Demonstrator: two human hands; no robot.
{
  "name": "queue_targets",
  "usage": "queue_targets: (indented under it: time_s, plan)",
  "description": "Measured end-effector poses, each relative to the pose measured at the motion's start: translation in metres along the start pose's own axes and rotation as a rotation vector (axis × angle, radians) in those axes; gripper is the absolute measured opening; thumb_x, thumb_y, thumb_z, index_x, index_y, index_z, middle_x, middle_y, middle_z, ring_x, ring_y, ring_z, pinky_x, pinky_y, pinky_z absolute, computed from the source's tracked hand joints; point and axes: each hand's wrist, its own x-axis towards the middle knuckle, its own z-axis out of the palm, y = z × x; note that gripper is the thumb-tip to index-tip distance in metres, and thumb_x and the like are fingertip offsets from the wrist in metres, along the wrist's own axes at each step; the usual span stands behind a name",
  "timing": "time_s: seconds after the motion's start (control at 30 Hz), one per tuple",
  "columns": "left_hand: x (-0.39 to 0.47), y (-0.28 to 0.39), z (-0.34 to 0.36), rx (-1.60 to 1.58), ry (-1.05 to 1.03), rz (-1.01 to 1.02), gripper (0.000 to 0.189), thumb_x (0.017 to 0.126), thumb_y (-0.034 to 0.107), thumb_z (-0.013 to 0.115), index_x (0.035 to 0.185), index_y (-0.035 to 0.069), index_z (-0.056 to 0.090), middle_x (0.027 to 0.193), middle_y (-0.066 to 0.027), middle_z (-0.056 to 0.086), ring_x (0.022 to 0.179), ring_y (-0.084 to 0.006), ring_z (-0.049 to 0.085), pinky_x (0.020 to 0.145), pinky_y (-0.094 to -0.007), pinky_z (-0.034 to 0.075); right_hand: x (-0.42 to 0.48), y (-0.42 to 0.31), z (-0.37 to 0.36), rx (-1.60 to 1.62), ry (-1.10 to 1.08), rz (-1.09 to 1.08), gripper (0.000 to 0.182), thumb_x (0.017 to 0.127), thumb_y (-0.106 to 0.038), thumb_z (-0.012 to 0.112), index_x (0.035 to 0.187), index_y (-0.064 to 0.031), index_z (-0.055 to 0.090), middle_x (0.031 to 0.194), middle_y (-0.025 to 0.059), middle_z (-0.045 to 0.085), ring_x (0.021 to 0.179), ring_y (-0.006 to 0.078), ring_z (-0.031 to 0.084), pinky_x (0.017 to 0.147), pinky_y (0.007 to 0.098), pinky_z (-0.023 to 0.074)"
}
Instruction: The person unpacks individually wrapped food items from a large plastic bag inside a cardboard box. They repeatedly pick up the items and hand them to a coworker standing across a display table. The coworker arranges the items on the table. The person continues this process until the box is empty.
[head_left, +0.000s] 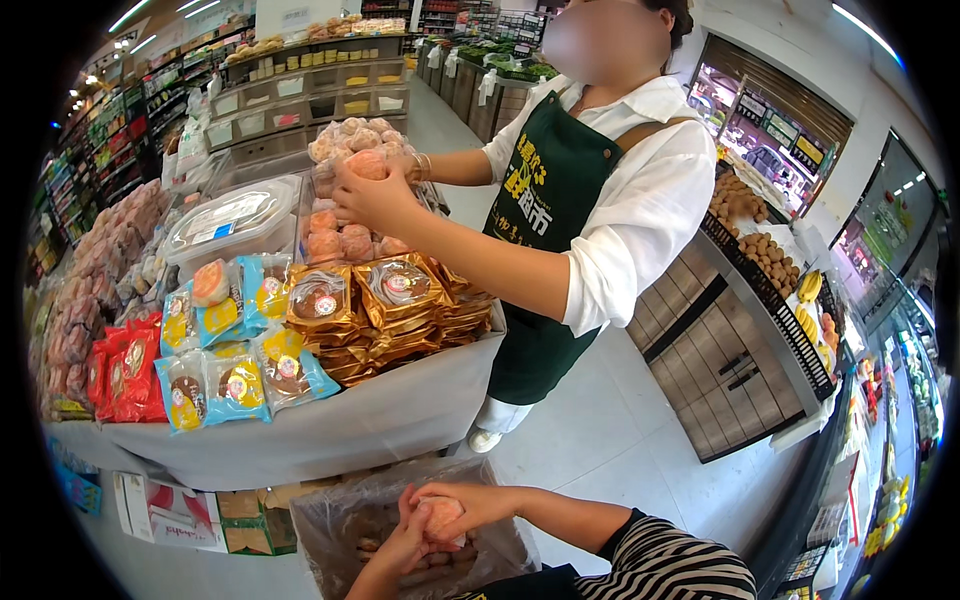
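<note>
Both my hands are around a round, orange-pink wrapped pastry (444, 517) low in the head view. My right hand (472, 504) grips it from the top and right side. From the left and below, my left hand (405, 541) presses against it with its fingers. Under my hands stands a box lined with clear plastic (322, 517), with several brownish pastries (461, 559) inside, partly hidden by my hands.
A co-worker in a green apron (547, 180) holds a similar pastry (366, 164) over the display table (360, 420). On it lie gold-wrapped cakes (397, 289), blue packets (238, 379), red packets (135, 367) and a lidded plastic tub (232, 217). Cartons (180, 517) stand beneath it.
</note>
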Motion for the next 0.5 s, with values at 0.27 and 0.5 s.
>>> queue_targets:
  time_s: [0.27, 0.5]
  plan:
    - [-0.021, 0.006, -0.009, -0.243, 0.046, 0.083, 0.072, 0.09, 0.055, 0.031, 0.137, 0.026, -0.016, 0.136, -0.0229, 0.025, 0.1, -0.0403, 0.055, 0.073, -0.049, 0.052, -0.011, 0.014, 0.003, 0.793, 0.191, -0.007, 0.059, 0.079, -0.031, 0.065, 0.128, -0.0145, 0.036, 0.12, 0.005, 0.046, 0.111, 0.0178, 0.047, 0.091, 0.0349, 0.0427]
    - [-0.043, 0.012, -0.007, -0.264, -0.03, 0.192, 0.07, 0.089, 0.057, 0.031, 0.14, 0.024, -0.004, 0.136, -0.0236, 0.027, 0.099, -0.0415, 0.055, 0.072, -0.048, 0.053, -0.014, -0.017, -0.02, 0.92, 0.285, -0.384, 0.056, 0.084, -0.039, 0.056, 0.13, -0.0154, 0.035, 0.129, 0.0115, 0.043, 0.12, 0.0292, 0.042, 0.093, 0.0457, 0.041]
